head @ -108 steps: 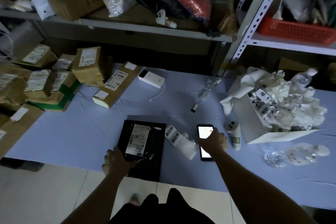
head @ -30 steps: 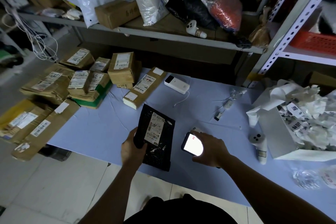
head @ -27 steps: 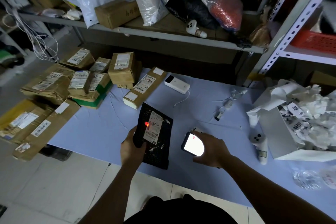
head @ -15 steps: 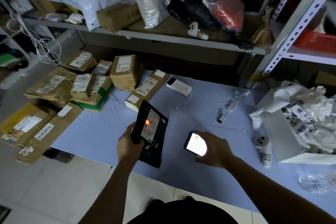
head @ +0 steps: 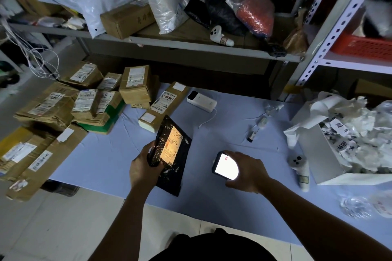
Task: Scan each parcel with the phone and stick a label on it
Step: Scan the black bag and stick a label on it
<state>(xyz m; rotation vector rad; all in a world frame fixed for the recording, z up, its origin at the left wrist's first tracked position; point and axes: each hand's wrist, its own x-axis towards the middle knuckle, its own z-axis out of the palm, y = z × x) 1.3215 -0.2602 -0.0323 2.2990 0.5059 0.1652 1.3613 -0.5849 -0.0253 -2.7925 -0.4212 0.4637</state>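
Right fingers (head: 233, 153) grip phone (head: 224, 166) — box (head: 320, 159) holds crumpled paper (head: 360, 118).

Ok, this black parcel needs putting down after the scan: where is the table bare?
Bare cloth lies between the cardboard parcels and the left hand, and mid-table between the power bank and the phone. The right end, round the paper-filled box, is crowded.

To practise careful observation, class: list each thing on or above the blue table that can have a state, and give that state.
Black parcel, held up at a tilt.
Label, stuck on the parcel, lit by warm light.
Phone, screen on and bright.
Left hand, gripping the parcel's edge.
Right hand, holding the phone.
Power bank, lying flat, cable at its end.
White box, open, heaped with crumpled paper.
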